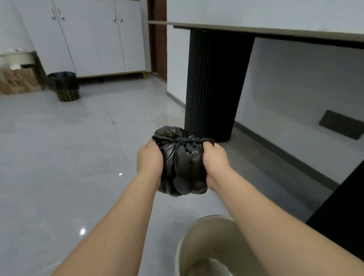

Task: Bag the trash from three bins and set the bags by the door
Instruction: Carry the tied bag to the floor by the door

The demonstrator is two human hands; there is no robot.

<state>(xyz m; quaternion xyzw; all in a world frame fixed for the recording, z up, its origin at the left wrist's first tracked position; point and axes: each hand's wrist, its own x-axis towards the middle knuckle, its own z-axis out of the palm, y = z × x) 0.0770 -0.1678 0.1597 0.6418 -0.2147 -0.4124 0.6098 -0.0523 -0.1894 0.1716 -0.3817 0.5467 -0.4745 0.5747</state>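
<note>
A person holds a knotted black trash bag point(182, 166) in the air above a grey tiled floor point(49, 158).

The left hand point(149, 160) and right hand point(216, 161) clasp the bag's sides, fingers closed on the plastic, its tied knot facing up. An empty beige bin point(185, 256) stands on the floor below the forearms. A bin lined in black point(64, 85) sits well apart by white cabinets point(88, 36); a tabletop point(277, 28) on a dark ribbed pedestal point(213, 81) runs along the right.

Both forearms run bare from the bottom edge of the view up to the wrists, with no sleeve, watch, ring or glove showing on the left hand point(149, 159) or the right hand point(215, 157).
</note>
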